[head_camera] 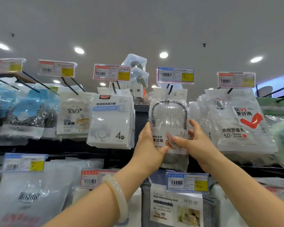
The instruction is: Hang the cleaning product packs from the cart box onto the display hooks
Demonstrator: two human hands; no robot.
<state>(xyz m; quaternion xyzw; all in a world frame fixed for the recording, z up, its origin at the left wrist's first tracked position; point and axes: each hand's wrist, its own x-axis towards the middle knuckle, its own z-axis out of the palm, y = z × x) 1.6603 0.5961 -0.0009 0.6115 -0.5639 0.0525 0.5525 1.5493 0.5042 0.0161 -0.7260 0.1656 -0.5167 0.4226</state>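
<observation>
While hanging from the black display hook (170, 89) under the blue price tag (175, 75), the scrubber pack (169, 122) sits w/ both hands on its lower half: left hand (147, 145) grips the left edge, right hand (193, 141) pinches the label front. Adjacent: sponge pack (111, 122) to the left, fragrance-ball pack (241, 122) to the right.

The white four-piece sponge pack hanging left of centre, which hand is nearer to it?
Left. The left hand is just beside the white four-piece sponge pack; the right hand is farther right.
</observation>
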